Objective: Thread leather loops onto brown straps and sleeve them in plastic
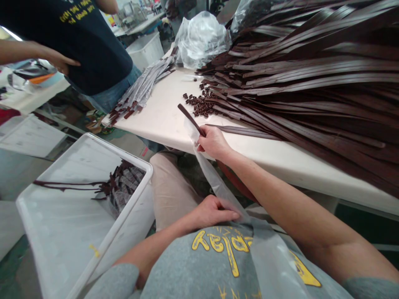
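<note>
Right hand (213,143) outstretched, pinching brown strap (190,119) (sleeve-wrapped), left hand (215,211) near lap, gripping clear sleeve (218,187)

Tabletop (165,116): pale, cream-coloured surface, its near edge running across the view. Lying on it:
- large heap of long dark brown straps (311,79), fanned across the right half;
- scatter of small dark brown loops (201,106) just beside the strap ends;
- bundle of plastic-wrapped straps (140,91) along the left edge, overhanging it;
- crumpled clear plastic bag (201,39) at the far side, touching the heap.
</note>
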Action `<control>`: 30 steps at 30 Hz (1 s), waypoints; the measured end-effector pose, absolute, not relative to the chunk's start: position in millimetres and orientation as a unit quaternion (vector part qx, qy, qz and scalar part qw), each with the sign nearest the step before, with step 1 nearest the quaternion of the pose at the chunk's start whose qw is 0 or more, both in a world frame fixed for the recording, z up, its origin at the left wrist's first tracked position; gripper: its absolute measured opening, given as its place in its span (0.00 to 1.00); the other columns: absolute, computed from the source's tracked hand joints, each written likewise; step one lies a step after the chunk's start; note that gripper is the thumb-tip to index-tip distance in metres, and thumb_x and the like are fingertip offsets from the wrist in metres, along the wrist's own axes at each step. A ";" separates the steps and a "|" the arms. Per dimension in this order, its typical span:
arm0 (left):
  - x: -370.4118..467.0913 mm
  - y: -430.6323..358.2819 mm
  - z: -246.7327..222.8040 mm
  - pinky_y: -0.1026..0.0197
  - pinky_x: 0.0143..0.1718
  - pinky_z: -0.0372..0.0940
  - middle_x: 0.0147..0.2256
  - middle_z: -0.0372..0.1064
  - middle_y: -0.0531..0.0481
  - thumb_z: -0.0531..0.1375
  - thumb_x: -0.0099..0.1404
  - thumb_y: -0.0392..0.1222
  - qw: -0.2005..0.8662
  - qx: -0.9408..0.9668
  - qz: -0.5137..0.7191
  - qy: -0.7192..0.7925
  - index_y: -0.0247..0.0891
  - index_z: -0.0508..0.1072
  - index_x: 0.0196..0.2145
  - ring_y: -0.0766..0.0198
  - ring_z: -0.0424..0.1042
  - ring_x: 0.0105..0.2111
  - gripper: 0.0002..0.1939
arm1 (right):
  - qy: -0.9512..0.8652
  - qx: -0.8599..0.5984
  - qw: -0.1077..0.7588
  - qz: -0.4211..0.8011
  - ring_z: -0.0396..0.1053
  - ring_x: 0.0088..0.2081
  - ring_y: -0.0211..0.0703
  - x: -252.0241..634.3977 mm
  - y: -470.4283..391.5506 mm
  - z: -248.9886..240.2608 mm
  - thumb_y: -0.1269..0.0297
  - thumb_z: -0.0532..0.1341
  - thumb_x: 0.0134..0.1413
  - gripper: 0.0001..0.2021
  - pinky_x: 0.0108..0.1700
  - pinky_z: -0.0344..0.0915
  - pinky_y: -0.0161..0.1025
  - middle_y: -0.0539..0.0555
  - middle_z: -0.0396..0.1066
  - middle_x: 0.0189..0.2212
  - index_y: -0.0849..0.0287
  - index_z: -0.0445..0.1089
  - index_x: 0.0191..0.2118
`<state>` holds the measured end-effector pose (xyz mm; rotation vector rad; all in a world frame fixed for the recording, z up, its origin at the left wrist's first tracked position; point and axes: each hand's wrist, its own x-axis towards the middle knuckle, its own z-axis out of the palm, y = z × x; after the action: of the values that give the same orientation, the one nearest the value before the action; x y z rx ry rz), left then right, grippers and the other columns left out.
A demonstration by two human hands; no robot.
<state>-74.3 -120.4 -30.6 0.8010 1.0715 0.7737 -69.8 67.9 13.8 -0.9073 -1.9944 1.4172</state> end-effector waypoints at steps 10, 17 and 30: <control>-135.8 -86.2 -15.7 0.70 0.26 0.69 0.22 0.73 0.55 0.77 0.38 0.52 0.561 0.014 0.667 0.490 0.34 0.74 0.25 0.72 0.70 0.21 0.25 | -0.768 -0.317 0.130 0.541 0.69 0.21 0.39 1.9 41.2 16.0 0.56 0.52 0.67 0.17 0.24 0.61 0.34 0.49 0.71 0.21 0.57 0.69 0.30; -138.6 -65.5 -18.6 0.69 0.27 0.71 0.28 0.77 0.52 0.74 0.50 0.48 0.530 0.006 0.692 0.491 0.33 0.75 0.30 0.70 0.74 0.25 0.18 | -0.721 -0.302 0.018 0.623 0.65 0.17 0.39 62.2 3.2 6.1 0.44 0.46 0.65 0.25 0.20 0.59 0.34 0.49 0.70 0.18 0.57 0.68 0.29; -101.0 -79.4 -33.2 0.65 0.30 0.66 0.25 0.74 0.49 0.76 0.42 0.49 0.580 0.106 0.609 0.530 0.30 0.77 0.27 0.69 0.70 0.24 0.22 | -0.708 -0.283 -0.040 0.646 0.64 0.16 0.39 46.1 -4.8 -15.9 0.47 0.44 0.65 0.25 0.18 0.56 0.33 0.51 0.68 0.17 0.58 0.67 0.28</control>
<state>-101.0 -79.4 -33.2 0.2489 1.2400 1.4242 46.1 -4.8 -15.9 -0.9121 -2.2822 2.0823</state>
